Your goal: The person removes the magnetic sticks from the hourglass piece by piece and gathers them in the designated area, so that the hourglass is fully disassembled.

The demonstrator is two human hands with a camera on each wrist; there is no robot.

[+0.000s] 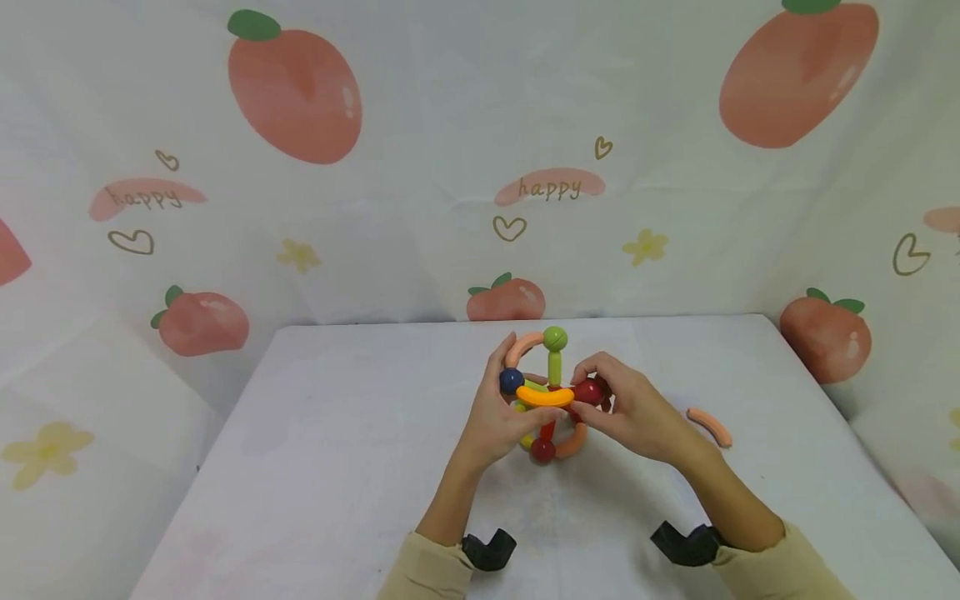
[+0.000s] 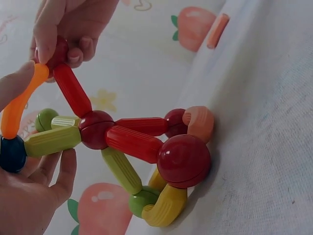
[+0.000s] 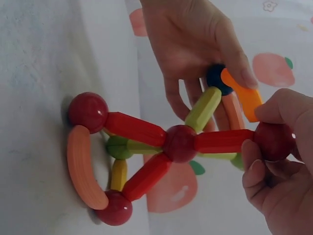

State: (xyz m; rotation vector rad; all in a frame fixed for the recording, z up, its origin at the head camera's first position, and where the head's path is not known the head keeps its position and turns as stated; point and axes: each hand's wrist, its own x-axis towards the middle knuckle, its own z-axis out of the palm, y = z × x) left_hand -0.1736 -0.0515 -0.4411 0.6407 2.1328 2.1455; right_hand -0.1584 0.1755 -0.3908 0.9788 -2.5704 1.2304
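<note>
A ball-and-stick toy model (image 2: 96,129) of red, green, yellow and salmon pieces stands on the table between both hands. My left hand (image 1: 495,421) holds its left side, fingers behind the dark blue ball (image 1: 512,382) and thumb on the orange curved stick (image 1: 545,397). That stick runs from the blue ball toward a red ball (image 3: 275,141), which my right hand (image 1: 633,408) grips between thumb and fingers. A red straight stick (image 3: 222,142) links this ball to the central one. On top, a green ball (image 1: 555,338) caps an upright green stick.
A loose salmon curved stick (image 1: 709,427) lies on the white table (image 1: 322,467), right of the right hand. Behind the table hangs a fruit-printed cloth (image 1: 420,167). Black straps (image 1: 489,550) show at both wrists, by the beige sleeves.
</note>
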